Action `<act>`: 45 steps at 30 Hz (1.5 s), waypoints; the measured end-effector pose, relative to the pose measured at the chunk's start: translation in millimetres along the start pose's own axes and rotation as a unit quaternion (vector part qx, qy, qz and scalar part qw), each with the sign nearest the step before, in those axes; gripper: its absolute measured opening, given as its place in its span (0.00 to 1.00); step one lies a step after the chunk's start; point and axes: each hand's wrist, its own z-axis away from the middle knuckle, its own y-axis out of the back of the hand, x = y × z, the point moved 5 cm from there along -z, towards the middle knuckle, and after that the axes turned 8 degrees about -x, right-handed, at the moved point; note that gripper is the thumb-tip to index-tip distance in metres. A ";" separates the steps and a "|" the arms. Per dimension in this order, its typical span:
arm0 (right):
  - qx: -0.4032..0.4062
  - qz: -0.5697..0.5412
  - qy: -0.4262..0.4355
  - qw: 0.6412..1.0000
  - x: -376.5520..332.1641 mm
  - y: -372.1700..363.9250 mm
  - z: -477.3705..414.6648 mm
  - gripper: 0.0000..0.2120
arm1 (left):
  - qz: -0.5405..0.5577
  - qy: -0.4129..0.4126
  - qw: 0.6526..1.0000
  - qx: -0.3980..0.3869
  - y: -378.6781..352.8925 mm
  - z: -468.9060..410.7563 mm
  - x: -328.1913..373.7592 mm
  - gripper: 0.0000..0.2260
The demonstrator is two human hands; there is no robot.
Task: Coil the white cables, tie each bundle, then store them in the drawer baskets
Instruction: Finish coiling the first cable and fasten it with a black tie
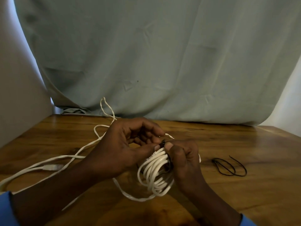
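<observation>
Sleeves: blue cuffs point(6, 207) at the lower corners of the frame.
Coiled cable point(156, 173): white bundle, centre-low, above the bench point(244, 144).
Right hand point(184, 162): clamped on the coil, thumb pinching a dark tie point(163, 141) at its top.
Left hand point(128, 144): fingers closed together on that tie.
Loose cable point(48, 165): trails left, plug lying flat.
Black ties point(228, 167): right, well apart.
Cloth point(162, 54): grey-green, upper frame.

glossy wood table point(228, 144), matt cloth curtain point(162, 54)

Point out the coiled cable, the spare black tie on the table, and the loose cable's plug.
Coiled cable point(154, 173): head view, on its white loops.
Spare black tie point(228, 167): head view, on its thin loop.
Plug point(53, 167): head view, on its clear body.
</observation>
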 end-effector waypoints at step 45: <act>-0.005 0.000 0.012 1.000 9.2 -5.6 5.6 0.19 | -0.027 -0.021 0.999 0.024 -2.2 9.0 -8.6 0.10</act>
